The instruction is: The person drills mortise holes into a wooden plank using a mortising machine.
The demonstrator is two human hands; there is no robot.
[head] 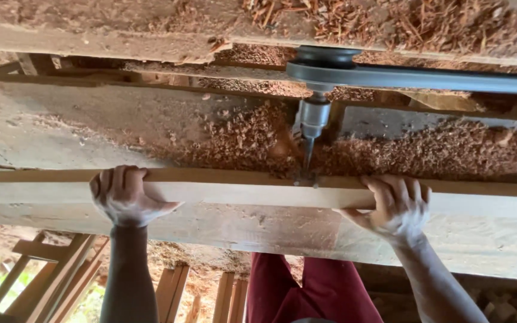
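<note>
A long pale wooden plank point(252, 190) lies across the dusty work table, on edge and running from left to right. My left hand point(124, 196) grips the plank from above, left of centre. My right hand point(394, 206) grips it right of centre, fingers over the far edge. Between my hands a horizontal drill bit in a metal chuck point(312, 122) points at the plank's far face and meets it at about the middle. A black belt and pulley point(324, 60) sit above the chuck.
Reddish wood shavings point(240, 140) are heaped on the table behind the plank and on the upper beam point(390, 24). The table's front edge point(258, 230) runs below my hands. Wooden slats point(61, 281) lean below left; my red trousers point(312, 287) show below.
</note>
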